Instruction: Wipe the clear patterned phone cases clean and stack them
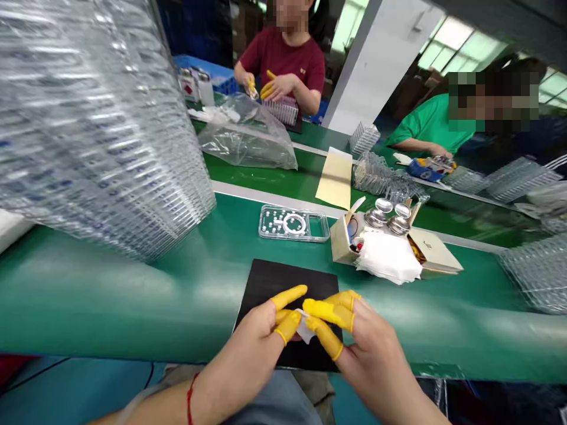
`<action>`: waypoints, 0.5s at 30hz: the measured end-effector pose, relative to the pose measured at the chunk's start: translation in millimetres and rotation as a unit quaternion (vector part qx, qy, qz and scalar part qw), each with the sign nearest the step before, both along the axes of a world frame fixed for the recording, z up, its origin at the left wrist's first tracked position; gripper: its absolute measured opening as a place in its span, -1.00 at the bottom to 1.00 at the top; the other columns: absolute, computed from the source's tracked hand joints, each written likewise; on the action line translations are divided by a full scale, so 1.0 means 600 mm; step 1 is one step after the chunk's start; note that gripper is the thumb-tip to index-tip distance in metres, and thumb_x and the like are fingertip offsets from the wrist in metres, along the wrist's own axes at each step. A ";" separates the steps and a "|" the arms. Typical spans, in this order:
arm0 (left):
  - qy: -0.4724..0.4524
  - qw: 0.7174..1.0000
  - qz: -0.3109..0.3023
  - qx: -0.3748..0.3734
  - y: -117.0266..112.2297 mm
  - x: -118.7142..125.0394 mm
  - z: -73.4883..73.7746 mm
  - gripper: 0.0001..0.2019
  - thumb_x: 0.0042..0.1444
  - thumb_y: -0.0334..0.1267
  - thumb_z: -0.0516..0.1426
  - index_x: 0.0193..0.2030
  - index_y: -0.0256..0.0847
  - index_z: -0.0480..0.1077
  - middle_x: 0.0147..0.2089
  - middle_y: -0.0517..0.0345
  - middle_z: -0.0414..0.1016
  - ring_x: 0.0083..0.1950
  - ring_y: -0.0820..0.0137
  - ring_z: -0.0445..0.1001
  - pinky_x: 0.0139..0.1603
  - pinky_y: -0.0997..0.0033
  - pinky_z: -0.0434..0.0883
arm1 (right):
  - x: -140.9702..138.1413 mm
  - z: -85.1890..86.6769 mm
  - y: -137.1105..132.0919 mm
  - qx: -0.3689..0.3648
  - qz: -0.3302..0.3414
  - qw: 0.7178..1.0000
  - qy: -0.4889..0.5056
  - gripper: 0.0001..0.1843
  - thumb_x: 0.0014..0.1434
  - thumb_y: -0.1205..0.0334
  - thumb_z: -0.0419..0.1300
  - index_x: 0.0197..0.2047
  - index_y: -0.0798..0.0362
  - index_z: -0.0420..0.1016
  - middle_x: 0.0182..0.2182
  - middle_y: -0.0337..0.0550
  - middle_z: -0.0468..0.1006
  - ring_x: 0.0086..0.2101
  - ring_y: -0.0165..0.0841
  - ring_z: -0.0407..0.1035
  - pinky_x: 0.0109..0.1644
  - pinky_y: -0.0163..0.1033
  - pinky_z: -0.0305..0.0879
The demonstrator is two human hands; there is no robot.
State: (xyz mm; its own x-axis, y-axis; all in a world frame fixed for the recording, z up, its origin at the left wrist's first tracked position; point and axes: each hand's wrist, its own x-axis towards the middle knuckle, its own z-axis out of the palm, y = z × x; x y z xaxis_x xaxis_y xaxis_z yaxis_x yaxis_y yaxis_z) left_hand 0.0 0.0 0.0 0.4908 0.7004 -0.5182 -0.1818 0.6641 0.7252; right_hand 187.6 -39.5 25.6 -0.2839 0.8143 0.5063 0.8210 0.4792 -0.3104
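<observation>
Over a black mat [277, 277], both my hands hold a small white piece of cloth or tissue [305, 332]. My left hand [254, 339] pinches its left side between thumb and fingers, with the index finger stretched out. On its other side, my right hand [367, 339] grips it with bent fingers and thumb. Yellow finger cots cover several fingertips of each hand. Beyond the mat, a clear phone case [270, 225] with a white ring lies flat on the green bench, apart from my hands.
A tall stack of clear cases [110, 130] rises at the left. Behind the mat to the right are white tissues [390, 257], an open box [343, 242] and metal pump dispensers [398, 221]. Two co-workers sit across the bench, near a plastic bag [252, 139] and more cases [540, 271].
</observation>
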 end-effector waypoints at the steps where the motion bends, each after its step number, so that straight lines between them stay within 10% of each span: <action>1: -0.028 0.999 0.009 -0.014 -0.002 0.001 -0.004 -0.28 -0.01 -0.13 0.37 0.32 -0.28 0.46 0.15 -0.12 0.66 0.19 -0.03 0.59 0.38 -0.15 0.42 | -0.005 -0.003 -0.001 0.016 -0.007 1.000 -0.021 -0.67 0.53 0.20 0.11 -0.27 0.02 0.58 -0.37 -0.14 0.62 -0.35 -0.29 0.44 -0.21 -0.21 0.33; 15: -0.112 0.988 0.076 -0.076 -0.005 0.003 0.004 -0.27 0.00 -0.08 0.41 0.32 -0.25 0.45 0.18 -0.13 0.65 0.25 0.03 0.57 0.23 0.13 0.50 | -0.023 -0.037 -0.006 0.062 -0.039 0.996 -0.041 -0.80 0.45 0.26 0.21 0.03 0.19 0.57 -0.25 0.05 0.59 -0.26 -0.16 0.45 -0.21 -0.11 0.42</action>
